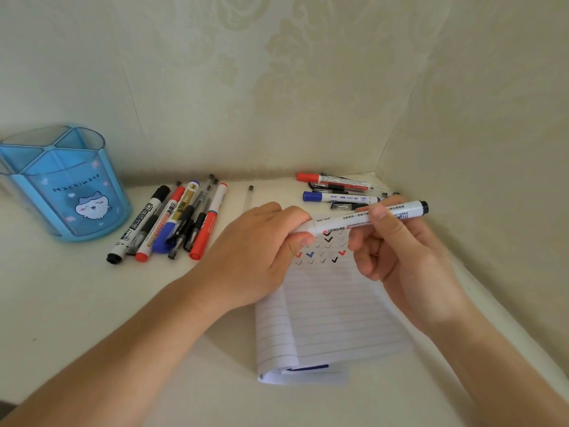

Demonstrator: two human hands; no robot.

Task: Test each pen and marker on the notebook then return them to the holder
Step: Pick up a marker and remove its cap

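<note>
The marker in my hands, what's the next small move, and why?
Probably pull the left hand away to uncap the white marker, with the right hand steadying its barrel. One end is buried in the left fist, no tip shows, and the notebook lies just beneath, ready for a tick.

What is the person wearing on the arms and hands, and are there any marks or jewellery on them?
Nothing is worn. The left hand and right hand have no gloves, rings or bracelets, and the nails that show are short and unpainted. The left forearm and right forearm are bare to the picture's edge: no sleeve, watch or marking shows.
</note>
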